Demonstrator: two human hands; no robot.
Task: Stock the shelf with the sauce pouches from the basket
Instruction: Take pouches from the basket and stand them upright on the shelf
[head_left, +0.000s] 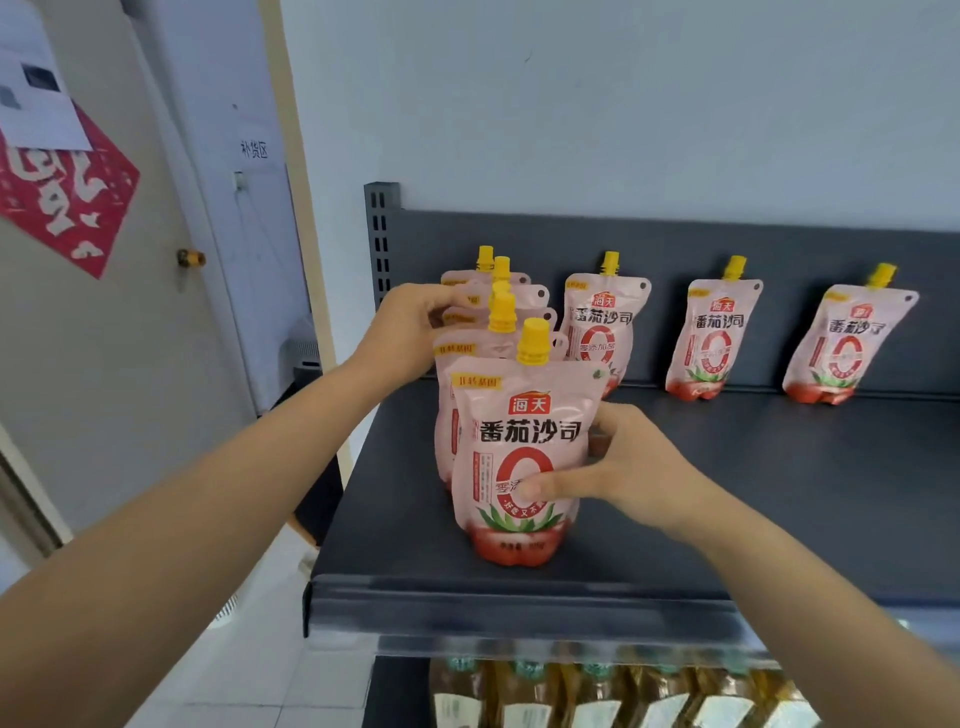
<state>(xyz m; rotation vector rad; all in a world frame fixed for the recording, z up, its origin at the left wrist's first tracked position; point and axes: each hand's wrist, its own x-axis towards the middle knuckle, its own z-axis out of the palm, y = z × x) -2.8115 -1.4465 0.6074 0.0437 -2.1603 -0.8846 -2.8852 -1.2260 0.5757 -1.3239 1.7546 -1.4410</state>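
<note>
Head view: one camera only.
Shelf (779, 493): dark, mostly bare; three pouches lean on the back wall, well apart.
Row (498, 312): a file of pouches at the left end.
Front pouch (514, 457): upright, heading the row.
Right hand (618, 467): holding the front pouch, thumb across its face.
Left hand (410, 327): closed on the row's left edges.
Basket: not in view.
Advice: seat the base flat, label forward, and steady the row before letting go.

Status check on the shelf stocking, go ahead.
Right hand grips front pouch. Left hand steadies row behind. Shelf clear ahead.
</note>
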